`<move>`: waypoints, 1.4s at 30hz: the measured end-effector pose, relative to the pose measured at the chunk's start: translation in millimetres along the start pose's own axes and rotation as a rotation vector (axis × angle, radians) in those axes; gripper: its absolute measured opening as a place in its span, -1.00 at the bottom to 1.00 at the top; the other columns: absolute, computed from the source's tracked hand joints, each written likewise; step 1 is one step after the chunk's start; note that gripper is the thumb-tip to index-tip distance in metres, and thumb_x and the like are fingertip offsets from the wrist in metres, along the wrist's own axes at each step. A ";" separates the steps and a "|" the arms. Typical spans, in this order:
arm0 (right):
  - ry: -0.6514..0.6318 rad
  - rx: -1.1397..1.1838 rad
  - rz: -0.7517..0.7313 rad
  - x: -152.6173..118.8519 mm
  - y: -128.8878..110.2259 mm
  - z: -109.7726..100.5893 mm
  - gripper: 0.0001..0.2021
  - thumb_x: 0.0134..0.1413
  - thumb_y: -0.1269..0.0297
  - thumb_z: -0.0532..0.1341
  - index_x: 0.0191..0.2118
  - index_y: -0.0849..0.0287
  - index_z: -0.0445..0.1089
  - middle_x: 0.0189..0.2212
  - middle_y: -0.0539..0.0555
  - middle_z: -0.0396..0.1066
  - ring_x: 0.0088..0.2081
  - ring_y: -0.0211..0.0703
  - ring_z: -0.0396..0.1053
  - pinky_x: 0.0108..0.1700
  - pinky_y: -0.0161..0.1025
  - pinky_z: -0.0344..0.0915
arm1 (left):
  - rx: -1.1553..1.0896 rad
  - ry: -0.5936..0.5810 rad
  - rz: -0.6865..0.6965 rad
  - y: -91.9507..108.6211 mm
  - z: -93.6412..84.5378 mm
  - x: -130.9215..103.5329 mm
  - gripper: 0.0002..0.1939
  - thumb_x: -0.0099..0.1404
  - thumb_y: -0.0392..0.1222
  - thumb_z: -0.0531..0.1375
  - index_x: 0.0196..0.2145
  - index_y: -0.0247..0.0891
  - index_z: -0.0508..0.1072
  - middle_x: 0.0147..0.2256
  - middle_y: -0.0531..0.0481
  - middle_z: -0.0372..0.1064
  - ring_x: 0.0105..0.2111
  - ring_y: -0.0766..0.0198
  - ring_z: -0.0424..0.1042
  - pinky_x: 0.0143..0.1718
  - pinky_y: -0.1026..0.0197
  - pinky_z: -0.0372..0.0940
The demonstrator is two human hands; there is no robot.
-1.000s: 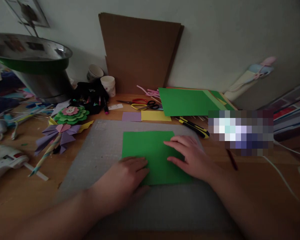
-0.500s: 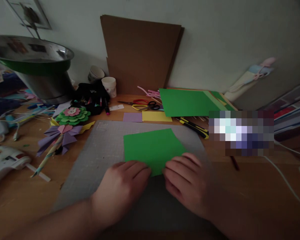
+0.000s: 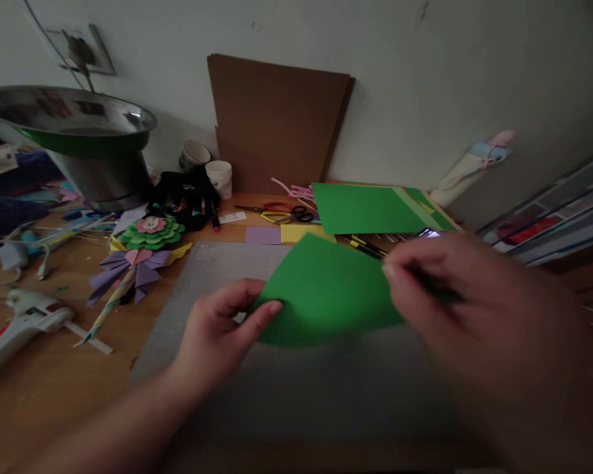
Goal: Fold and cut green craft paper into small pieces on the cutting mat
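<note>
A sheet of green paper (image 3: 329,289) is lifted above the grey cutting mat (image 3: 188,316), tilted and slightly bowed. My left hand (image 3: 227,319) pinches its left edge, thumb on the near face and fingers behind. At the paper's right side, my right hand (image 3: 454,296) is closed with thumb and forefinger together on the corner; its other fingers are partly hidden and a little blurred. Behind the paper lie a purple paper piece (image 3: 262,235) and a yellow paper piece (image 3: 291,232), the latter partly covered. A yellow-and-black utility knife (image 3: 368,247) shows beside my right hand.
Scissors (image 3: 301,213) and larger green sheets (image 3: 366,207) lie at the back, before brown cardboard (image 3: 281,125) leaning on the wall. To the left are a glue gun (image 3: 37,319), a paper flower (image 3: 151,232), a metal bowl (image 3: 69,115) and paper cups (image 3: 220,178).
The green paper has come up off the mat and turned. Both hands have moved apart to its two sides, the right hand rising and shifting right. The view has tilted slightly.
</note>
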State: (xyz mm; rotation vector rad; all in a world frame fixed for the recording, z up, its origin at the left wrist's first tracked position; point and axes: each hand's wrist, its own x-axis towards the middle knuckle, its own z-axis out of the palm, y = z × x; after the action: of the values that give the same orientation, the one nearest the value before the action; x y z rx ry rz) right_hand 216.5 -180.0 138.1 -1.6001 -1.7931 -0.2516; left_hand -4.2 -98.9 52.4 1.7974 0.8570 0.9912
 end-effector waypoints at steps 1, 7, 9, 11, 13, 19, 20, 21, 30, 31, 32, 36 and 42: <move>-0.051 0.017 0.093 10.4 3.8 -3.4 -0.93 0.07 0.29 0.15 -0.39 0.08 0.35 -0.56 -0.06 0.39 -0.58 -0.28 0.29 -0.58 -0.30 0.08 | -0.135 -0.044 -0.125 -0.6 -0.1 2.0 -0.86 0.17 -0.09 0.25 -0.39 -0.21 0.44 -0.54 0.13 0.37 -0.58 0.42 0.30 -0.58 0.39 0.18; -0.644 0.405 0.506 32.9 39.6 41.4 -0.86 -0.01 0.19 0.16 -0.44 0.14 0.33 -0.63 -0.09 0.24 -0.65 -0.37 0.08 -0.62 -0.35 -0.02 | -0.403 -0.304 -0.471 -7.8 4.9 14.2 -0.75 0.12 -0.04 0.26 -0.33 -0.27 0.44 -0.41 0.05 0.40 -0.45 0.37 0.35 -0.40 0.32 0.27; -0.750 0.513 0.520 23.5 42.2 67.8 -0.90 -0.04 0.25 0.17 -0.46 0.13 0.29 -0.65 -0.12 0.17 -0.66 -0.39 0.02 -0.62 -0.36 -0.08 | -0.356 -0.282 -0.445 -13.4 6.6 17.0 -0.74 0.16 -0.03 0.22 -0.28 -0.27 0.42 -0.37 0.04 0.40 -0.41 0.33 0.37 -0.37 0.30 0.28; -0.804 0.566 0.504 12.3 39.0 90.3 -0.93 -0.06 0.30 0.16 -0.48 0.14 0.27 -0.63 -0.11 0.18 -0.63 -0.38 0.05 -0.60 -0.37 -0.04 | -0.257 -0.272 -0.436 -20.8 8.1 18.4 -0.74 0.17 0.00 0.18 -0.33 -0.27 0.39 -0.44 0.05 0.37 -0.47 0.33 0.35 -0.46 0.29 0.26; -0.836 0.608 0.490 3.8 33.9 106.7 -0.96 -0.07 0.33 0.14 -0.46 0.15 0.28 -0.61 -0.10 0.20 -0.61 -0.37 0.07 -0.57 -0.37 -0.01 | -0.143 -0.265 -0.436 -28.9 9.1 18.5 -0.74 0.17 0.01 0.16 -0.41 -0.27 0.35 -0.53 0.09 0.30 -0.56 0.34 0.29 -0.56 0.31 0.18; -0.833 0.660 0.458 1.0 25.3 130.5 -0.93 -0.07 0.33 0.12 -0.42 0.16 0.31 -0.60 -0.11 0.21 -0.60 -0.38 0.08 -0.54 -0.37 0.01 | 0.007 -0.241 -0.370 -41.1 10.5 15.4 -0.77 0.17 -0.03 0.16 -0.47 -0.25 0.37 -0.58 0.14 0.19 -0.56 0.37 0.21 -0.60 0.35 0.05; -0.837 0.665 0.443 1.7 24.4 132.7 -0.94 -0.08 0.35 0.11 -0.42 0.16 0.31 -0.60 -0.11 0.21 -0.59 -0.37 0.08 -0.54 -0.36 0.01 | 0.019 -0.241 -0.359 -41.2 10.8 15.1 -0.77 0.18 -0.03 0.15 -0.47 -0.25 0.37 -0.58 0.14 0.18 -0.56 0.37 0.20 -0.59 0.35 0.04; -0.841 0.668 0.427 2.3 23.6 134.7 -0.94 -0.10 0.37 0.11 -0.43 0.16 0.31 -0.60 -0.12 0.21 -0.58 -0.37 0.09 -0.53 -0.36 0.00 | 0.028 -0.239 -0.348 -41.0 11.1 14.8 -0.76 0.19 -0.03 0.14 -0.47 -0.25 0.37 -0.58 0.15 0.17 -0.56 0.38 0.18 -0.59 0.35 0.03; -0.908 0.730 0.333 3.2 26.9 132.7 -0.95 -0.13 0.38 0.06 -0.49 0.15 0.24 -0.61 -0.14 0.10 -0.55 -0.36 0.03 -0.50 -0.36 -0.02 | 0.052 -0.170 -0.271 -39.1 15.4 12.2 -0.67 0.26 0.03 0.08 -0.50 -0.26 0.38 -0.58 0.15 0.10 -0.53 0.38 0.10 -0.54 0.32 0.00; -0.921 0.734 0.336 2.1 28.7 129.3 -0.96 -0.14 0.38 0.06 -0.50 0.15 0.23 -0.60 -0.14 0.11 -0.55 -0.35 0.04 -0.50 -0.35 -0.01 | 0.049 -0.165 -0.269 -38.2 15.4 11.8 -0.67 0.26 0.02 0.08 -0.51 -0.26 0.37 -0.59 0.15 0.08 -0.54 0.38 0.09 -0.54 0.32 0.00; -0.932 0.736 0.343 0.6 30.7 125.5 -0.96 -0.14 0.38 0.06 -0.50 0.15 0.23 -0.60 -0.14 0.12 -0.55 -0.35 0.04 -0.50 -0.35 -0.01 | 0.048 -0.160 -0.266 -37.0 15.2 11.5 -0.67 0.26 0.02 0.08 -0.52 -0.26 0.36 -0.59 0.15 0.06 -0.55 0.38 0.08 -0.54 0.32 0.00; -0.951 0.728 0.386 -9.8 40.7 110.9 -0.96 -0.12 0.38 0.06 -0.50 0.15 0.21 -0.59 -0.13 0.11 -0.55 -0.35 0.05 -0.49 -0.35 0.00 | 0.055 -0.142 -0.260 -32.3 13.2 10.7 -0.65 0.26 0.03 0.08 -0.54 -0.25 0.33 -0.59 0.15 0.06 -0.54 0.37 0.09 -0.53 0.31 0.01; -0.929 0.696 0.445 -28.8 61.1 96.0 -0.95 -0.08 0.37 0.08 -0.49 0.15 0.22 -0.57 -0.11 0.11 -0.54 -0.34 0.04 -0.48 -0.34 -0.03 | 0.057 -0.128 -0.268 -33.6 10.1 12.5 -0.65 0.26 0.05 0.07 -0.53 -0.25 0.35 -0.59 0.14 0.07 -0.54 0.36 0.11 -0.53 0.30 0.02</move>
State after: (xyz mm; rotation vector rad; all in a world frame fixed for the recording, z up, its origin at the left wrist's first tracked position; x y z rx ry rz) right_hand 237.0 -134.5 31.8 -1.5992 -1.7281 1.3645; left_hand 5.3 -79.5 22.1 1.7180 1.0224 0.6792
